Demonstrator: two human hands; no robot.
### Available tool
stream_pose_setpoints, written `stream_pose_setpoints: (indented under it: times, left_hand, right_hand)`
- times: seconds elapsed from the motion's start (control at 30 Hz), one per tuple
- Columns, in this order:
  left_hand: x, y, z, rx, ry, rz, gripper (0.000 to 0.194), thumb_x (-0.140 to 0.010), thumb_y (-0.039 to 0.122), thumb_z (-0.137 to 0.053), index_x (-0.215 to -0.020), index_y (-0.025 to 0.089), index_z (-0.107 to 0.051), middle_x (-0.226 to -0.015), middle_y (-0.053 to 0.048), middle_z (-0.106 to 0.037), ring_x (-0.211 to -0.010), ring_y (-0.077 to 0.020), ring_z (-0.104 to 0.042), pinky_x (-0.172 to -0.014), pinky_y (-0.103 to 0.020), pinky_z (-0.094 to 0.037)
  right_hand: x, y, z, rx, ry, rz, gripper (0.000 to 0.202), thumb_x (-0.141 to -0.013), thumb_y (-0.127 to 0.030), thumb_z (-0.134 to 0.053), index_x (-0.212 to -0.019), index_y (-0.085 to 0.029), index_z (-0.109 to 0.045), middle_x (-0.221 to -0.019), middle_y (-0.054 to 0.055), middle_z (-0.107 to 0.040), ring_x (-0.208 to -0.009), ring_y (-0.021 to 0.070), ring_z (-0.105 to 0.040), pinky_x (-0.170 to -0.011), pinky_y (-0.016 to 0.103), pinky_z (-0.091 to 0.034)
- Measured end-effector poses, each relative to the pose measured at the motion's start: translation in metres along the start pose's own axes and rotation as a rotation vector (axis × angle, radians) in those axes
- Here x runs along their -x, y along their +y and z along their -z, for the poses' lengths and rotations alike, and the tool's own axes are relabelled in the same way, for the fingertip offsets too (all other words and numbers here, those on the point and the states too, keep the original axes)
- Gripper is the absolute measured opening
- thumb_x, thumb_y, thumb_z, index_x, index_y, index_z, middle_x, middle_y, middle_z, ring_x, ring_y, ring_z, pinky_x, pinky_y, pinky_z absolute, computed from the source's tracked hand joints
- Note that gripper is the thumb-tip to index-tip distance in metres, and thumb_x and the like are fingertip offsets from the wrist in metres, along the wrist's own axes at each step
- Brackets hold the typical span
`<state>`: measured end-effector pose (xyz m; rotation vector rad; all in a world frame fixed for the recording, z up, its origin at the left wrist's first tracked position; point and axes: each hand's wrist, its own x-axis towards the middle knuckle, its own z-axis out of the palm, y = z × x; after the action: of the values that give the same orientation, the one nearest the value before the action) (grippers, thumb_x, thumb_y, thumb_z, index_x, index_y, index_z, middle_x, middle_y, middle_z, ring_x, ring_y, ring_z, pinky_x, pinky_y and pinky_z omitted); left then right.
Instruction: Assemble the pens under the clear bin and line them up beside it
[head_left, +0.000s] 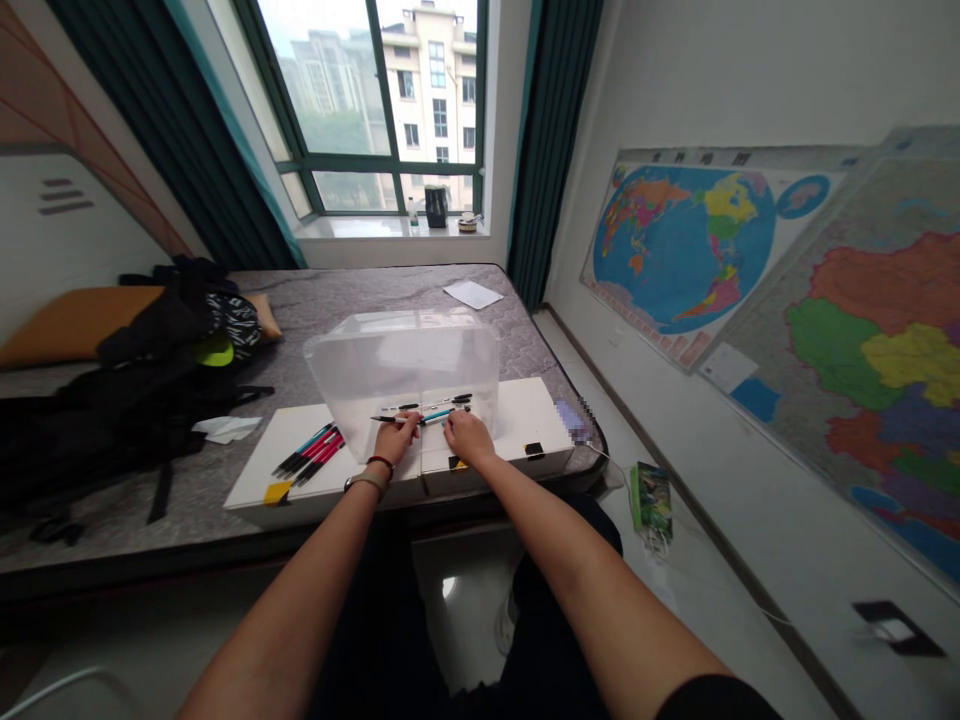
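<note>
My left hand (397, 440), a red bracelet and a band at its wrist, is closed around a pen (381, 418) whose dark end sticks out to the left. My right hand (469, 437) has its fingers closed at the right end of a light-blue pen (437, 416), which spans the gap between both hands. Just beyond the fingers lie a dark pen (409, 407) and another black pen (460, 399). Left of my left hand, several red, blue and black pens (309, 453) lie side by side on a white box (259, 470).
A translucent plastic bin (401, 355) stands behind my hands. A second white box top (536, 405) extends right, near a phone-like blurred item (574, 420). Paper (472, 294) lies on the grey mattress (360, 290). Black bags (157, 340) are at left. A green box (651, 498) stands on the floor.
</note>
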<state>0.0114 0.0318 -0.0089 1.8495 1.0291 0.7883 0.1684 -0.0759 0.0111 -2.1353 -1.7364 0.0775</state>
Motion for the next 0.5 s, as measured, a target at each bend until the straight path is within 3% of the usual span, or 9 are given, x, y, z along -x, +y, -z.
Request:
stream_pose_setpoints:
  times: [0.3, 0.4, 0.5]
  left_hand:
    - [-0.001, 0.000, 0.004, 0.057, -0.025, 0.006, 0.054, -0.082, 0.059, -0.044, -0.100, 0.015, -0.070, -0.066, -0.003, -0.067, -0.052, -0.0127, -0.052, -0.056, -0.025, -0.041]
    - [-0.001, -0.001, 0.006, 0.083, -0.024, 0.012, 0.052, -0.083, 0.055, -0.043, -0.101, 0.015, -0.070, -0.066, -0.004, -0.068, -0.053, -0.0128, -0.053, -0.056, -0.024, -0.041]
    - [-0.002, -0.002, 0.006, 0.132, -0.049, 0.016, 0.049, -0.082, 0.052, -0.045, -0.101, 0.014, -0.069, -0.067, -0.003, -0.068, -0.052, -0.0127, -0.052, -0.053, -0.024, -0.040]
  right_hand:
    - [-0.001, -0.005, 0.000, 0.044, -0.026, 0.001, 0.022, -0.097, -0.027, -0.040, -0.104, -0.015, -0.057, -0.105, 0.011, -0.064, -0.099, 0.0202, -0.058, -0.085, 0.028, -0.040]
    - [-0.014, -0.006, 0.008, 0.087, -0.142, -0.001, 0.024, -0.096, -0.027, -0.042, -0.107, -0.014, -0.059, -0.108, 0.014, -0.065, -0.100, 0.0213, -0.060, -0.084, 0.029, -0.042]
    - [-0.038, -0.005, 0.028, 0.148, -0.381, 0.101, 0.025, -0.093, -0.029, -0.048, -0.104, -0.014, -0.065, -0.108, 0.015, -0.068, -0.100, 0.0231, -0.063, -0.082, 0.028, -0.045]
